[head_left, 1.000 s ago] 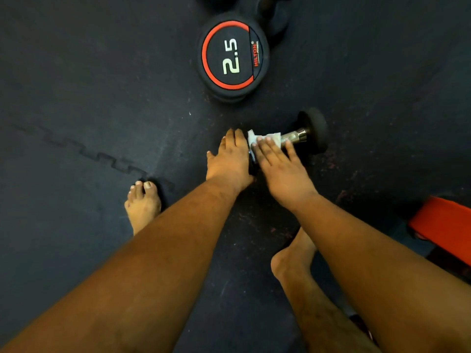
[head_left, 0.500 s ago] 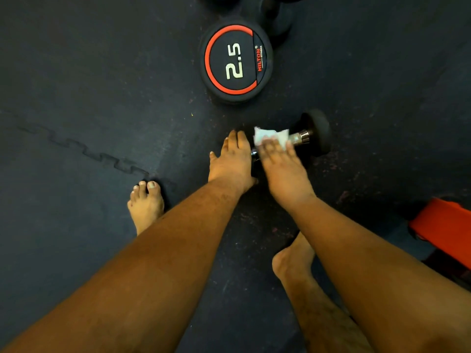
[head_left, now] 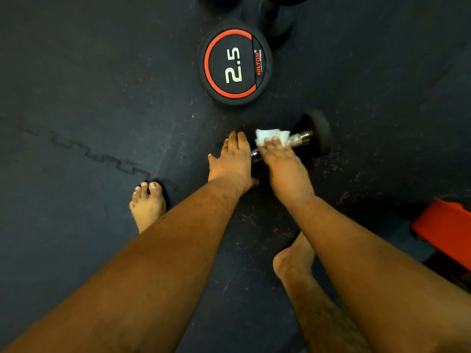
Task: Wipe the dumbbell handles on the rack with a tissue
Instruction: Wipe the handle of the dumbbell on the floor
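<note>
- Dark rubber floor (head_left: 76, 98) made of interlocking mats fills the view; nearest to me are my two bare feet and forearms, and an orange object (head_left: 446, 230) lies at the right edge.
- Next, my left hand (head_left: 233, 161) lies flat, fingers straight and together, on the near head of the dumbbell (head_left: 316, 133), which lies on the floor and not on a rack. I judge this stops it from rolling, so I should keep the weight there.
- My right hand (head_left: 283, 159) presses the white tissue (head_left: 271, 136) on the metal handle (head_left: 299, 138) with straight fingers, not curled around it.
- To wipe well, I think I should fold the tissue around the handle and rub along its full length, also the underside.
- Farther off stands a dumbbell marked 2.5 (head_left: 234, 63), apart from mine.
</note>
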A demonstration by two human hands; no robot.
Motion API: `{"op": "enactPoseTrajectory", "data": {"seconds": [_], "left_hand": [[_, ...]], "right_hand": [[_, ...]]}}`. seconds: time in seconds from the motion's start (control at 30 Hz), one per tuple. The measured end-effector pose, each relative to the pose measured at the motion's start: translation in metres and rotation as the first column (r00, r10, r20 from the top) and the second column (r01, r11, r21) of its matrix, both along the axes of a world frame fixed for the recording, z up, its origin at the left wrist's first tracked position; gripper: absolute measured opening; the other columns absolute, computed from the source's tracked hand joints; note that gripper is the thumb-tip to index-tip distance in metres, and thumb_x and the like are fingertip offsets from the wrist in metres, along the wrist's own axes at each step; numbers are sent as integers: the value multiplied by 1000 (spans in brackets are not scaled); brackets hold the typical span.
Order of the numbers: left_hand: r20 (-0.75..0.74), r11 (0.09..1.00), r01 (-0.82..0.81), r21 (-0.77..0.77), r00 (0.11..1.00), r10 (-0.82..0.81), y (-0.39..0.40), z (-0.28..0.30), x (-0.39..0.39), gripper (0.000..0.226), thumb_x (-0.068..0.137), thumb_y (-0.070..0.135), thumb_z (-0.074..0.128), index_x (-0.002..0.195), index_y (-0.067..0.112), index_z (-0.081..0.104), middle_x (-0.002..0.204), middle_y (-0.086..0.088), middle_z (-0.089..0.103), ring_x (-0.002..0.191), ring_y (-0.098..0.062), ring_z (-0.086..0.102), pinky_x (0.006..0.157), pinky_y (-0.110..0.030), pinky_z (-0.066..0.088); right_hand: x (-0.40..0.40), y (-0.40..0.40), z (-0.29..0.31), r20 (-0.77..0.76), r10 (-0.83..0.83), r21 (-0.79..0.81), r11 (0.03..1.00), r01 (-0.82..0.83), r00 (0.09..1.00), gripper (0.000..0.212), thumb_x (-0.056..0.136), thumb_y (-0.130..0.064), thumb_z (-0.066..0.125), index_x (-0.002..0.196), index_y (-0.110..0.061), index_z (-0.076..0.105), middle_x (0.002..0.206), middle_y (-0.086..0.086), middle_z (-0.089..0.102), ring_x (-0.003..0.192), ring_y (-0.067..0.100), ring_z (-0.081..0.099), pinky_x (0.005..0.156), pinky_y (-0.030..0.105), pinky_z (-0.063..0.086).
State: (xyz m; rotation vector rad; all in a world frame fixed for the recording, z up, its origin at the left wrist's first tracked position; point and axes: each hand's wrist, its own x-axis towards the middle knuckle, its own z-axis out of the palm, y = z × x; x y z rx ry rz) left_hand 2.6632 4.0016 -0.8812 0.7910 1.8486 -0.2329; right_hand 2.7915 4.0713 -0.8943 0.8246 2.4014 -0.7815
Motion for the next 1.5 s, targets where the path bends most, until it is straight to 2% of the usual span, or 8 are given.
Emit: {"op": "enactPoseTrajectory", "data": {"seconds": [0.17, 0.27, 0.43, 0.57, 0.8, 1.0, 1.2, 1.5], "left_hand": [[-15, 1000, 15, 17, 1000, -14, -4, -1, 2, 128, 75, 37, 88, 161, 11, -3, 170, -11, 0, 156, -28, 12, 122, -62, 20], [-19, 1000, 16, 20, 1000, -16, -3, -1, 1, 131, 73, 39, 89, 161, 11, -4, 170, -11, 1, 156, -29, 11, 123, -60, 19], [-32, 1000, 14, 16, 999, -13, -3, 1, 3, 132, 73, 41, 89, 161, 12, -5, 170, -9, -2, 157, -28, 11, 121, -62, 23], [-66, 999, 24, 32, 998, -22, -6, 2, 8, 131, 73, 41, 89, 160, 11, -4, 170, -10, -1, 156, -27, 13, 121, -62, 24], [-61, 999, 22, 32, 998, -20, -3, 1, 5, 129, 73, 41, 90, 160, 11, -2, 170, -9, 2, 156, -27, 14, 120, -64, 24], [-64, 999, 19, 34, 998, -17, -6, -2, 8, 131, 72, 40, 90, 160, 12, -3, 170, -9, 0, 156, -27, 13, 120, -64, 23], [-63, 1000, 11, 22, 998, -9, -4, -2, 6, 130, 72, 40, 90, 160, 12, -2, 170, -9, 1, 156, -28, 14, 120, -65, 23], [-80, 999, 25, 41, 997, -22, -8, -2, 10, 132, 72, 41, 90, 160, 10, -4, 170, -10, -1, 156, -27, 15, 119, -64, 24]], "right_hand": [[18, -6, 7, -185, 2, -193, 980, -38, 983, 59, 95, 6, 50, 152, -10, 40, 159, 9, 36, 150, 20, 27, 125, 36, 16], [33, -16, 10, -143, -507, -255, 849, 463, 850, 42, 99, -4, 53, 138, -17, 60, 133, 6, 65, 123, 17, 60, 108, 32, 46], [7, -20, 3, 209, -892, -425, -453, 784, -402, 27, 103, -4, 47, 123, -7, 65, 111, 7, 69, 108, 23, 67, 97, 38, 56], [-24, 12, -8, 276, -605, -528, -745, 408, -747, 27, 102, -2, 49, 127, -1, 60, 117, 18, 67, 117, 34, 63, 105, 47, 49], [-38, -19, -5, 372, -756, -521, -651, 553, -539, 26, 104, 0, 37, 100, -7, 62, 94, 11, 68, 85, 20, 65, 92, 43, 53], [-30, 4, -19, 292, -618, -536, -738, 410, -730, 20, 106, -9, 44, 120, -13, 57, 113, 13, 66, 107, 22, 60, 110, 43, 43], [-37, 1, -16, 416, -705, -499, -705, 504, -575, 8, 97, -3, 57, 97, -6, 64, 99, 13, 70, 78, 18, 66, 67, 25, 53], [-40, -5, -20, 475, -722, -537, -691, 484, -503, 34, 93, -7, 65, 127, -3, 63, 125, 18, 68, 115, 28, 66, 103, 40, 51]]}}
